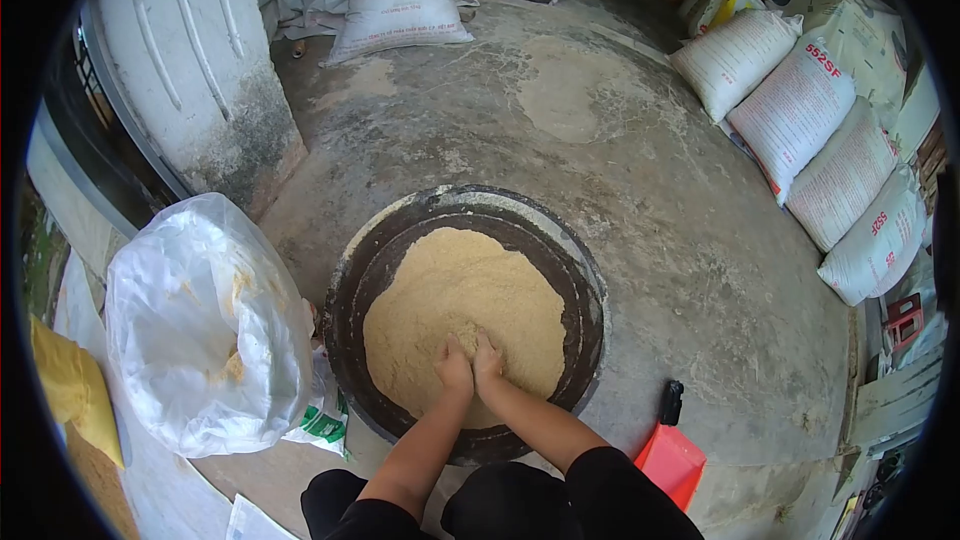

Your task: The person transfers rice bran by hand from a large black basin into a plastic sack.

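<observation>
Meal, tan and fine, fills the big dark basin on the concrete floor, next to a white plastic bag and a red scoop. I think the digging goes best with slow, deep pushes near the middle of the heap, so nothing spills over the rim. The left hand and the right hand sit side by side, touching, fingers sunk in the meal, so I cannot tell how far open they are.
</observation>
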Demonstrator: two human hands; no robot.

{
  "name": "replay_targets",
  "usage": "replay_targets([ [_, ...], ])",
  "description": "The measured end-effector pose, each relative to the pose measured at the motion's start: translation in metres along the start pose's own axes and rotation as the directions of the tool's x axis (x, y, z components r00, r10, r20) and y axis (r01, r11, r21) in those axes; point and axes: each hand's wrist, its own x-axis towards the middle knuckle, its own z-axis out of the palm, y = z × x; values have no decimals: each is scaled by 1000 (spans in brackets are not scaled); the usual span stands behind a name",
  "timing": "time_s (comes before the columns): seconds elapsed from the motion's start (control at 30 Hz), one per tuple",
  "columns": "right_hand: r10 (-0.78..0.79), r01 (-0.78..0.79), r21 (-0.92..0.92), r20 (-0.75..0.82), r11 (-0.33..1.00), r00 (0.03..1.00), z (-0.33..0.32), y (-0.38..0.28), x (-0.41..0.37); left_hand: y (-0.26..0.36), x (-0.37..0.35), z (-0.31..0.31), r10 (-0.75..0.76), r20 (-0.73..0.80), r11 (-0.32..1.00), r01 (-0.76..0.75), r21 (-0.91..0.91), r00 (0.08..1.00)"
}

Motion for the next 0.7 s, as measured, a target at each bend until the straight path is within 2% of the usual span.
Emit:
replay_targets([
  [0.03,-30,30,60,8,998,1000,-1,-5,-3,1,1,0,0,-7,1000,0,-3,1000],
  [0.1,-62,58,111,24,992,998,-3,-21,-14,7,6,0,86,51,983,-77,-164,995],
  [0.17,-64,50,176,75,983,995,-2,-47,-25,39,-4,2,107,66,976,-92,-197,992],
  [0.23,-106,97,249,24,964,994,16,-60,-23,71,-3,5,184,90,955,-156,-252,979],
  [0.3,-234,162,395,141,904,962,20,-98,-49,109,-8,1,286,88,922,-248,-299,954],
  [0.37,-308,107,571,267,814,913,23,-148,-95,157,-14,-8,398,52,881,-365,-302,916],
  [0.4,-329,74,602,327,795,886,32,-160,-101,175,-13,-14,453,19,859,-430,-279,892],
  [0.47,-343,16,613,420,790,840,49,-180,-126,227,-31,-34,494,-13,825,-474,-308,869],
  [0.53,-449,-47,687,523,725,724,59,-209,-166,267,-43,-59,524,-46,781,-501,-372,850],
  [0.57,-449,-57,680,542,731,710,67,-217,-182,285,-51,-71,547,-45,741,-508,-438,836],
  [0.7,-446,-35,600,631,800,635,98,-236,-253,332,-59,-127,582,-156,639,-567,-520,798],
])
